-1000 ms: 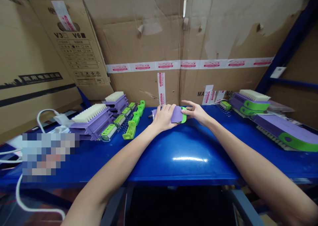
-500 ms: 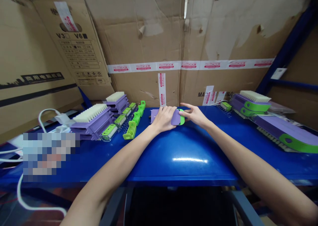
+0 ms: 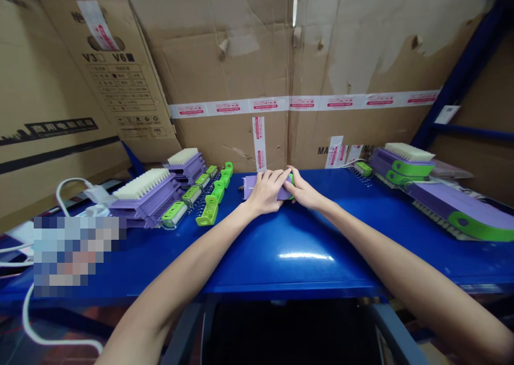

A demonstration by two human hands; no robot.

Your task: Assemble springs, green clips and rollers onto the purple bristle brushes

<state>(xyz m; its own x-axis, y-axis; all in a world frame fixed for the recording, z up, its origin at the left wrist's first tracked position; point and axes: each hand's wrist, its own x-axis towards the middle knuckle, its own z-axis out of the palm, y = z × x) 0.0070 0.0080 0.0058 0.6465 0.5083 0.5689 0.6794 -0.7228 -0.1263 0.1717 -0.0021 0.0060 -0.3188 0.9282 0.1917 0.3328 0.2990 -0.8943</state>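
Note:
On the blue table, a purple brush body [image 3: 248,186] lies under my left hand [image 3: 266,191], whose fingers wrap over its top. My right hand [image 3: 305,191] closes around the green end piece [image 3: 292,179] at the right end of that brush body, with thumb and fingers pressed on it. My hands meet there and partly hide the joint. A dark, small tip [image 3: 241,187] sticks out at the brush's left end. The underside is out of sight.
At left stand purple brush bodies with pale bristles [image 3: 141,184], clear pieces with green tops [image 3: 174,212], and green end pieces [image 3: 208,211]. Finished-looking purple-and-green brushes [image 3: 461,204] lie at right. Cardboard [image 3: 225,70] walls the back; a white cable [image 3: 30,322] hangs at left.
My right hand has closed in leftward over the green end piece, its fingers now covering most of it. My left hand stays on the brush body. The view has shifted slightly.

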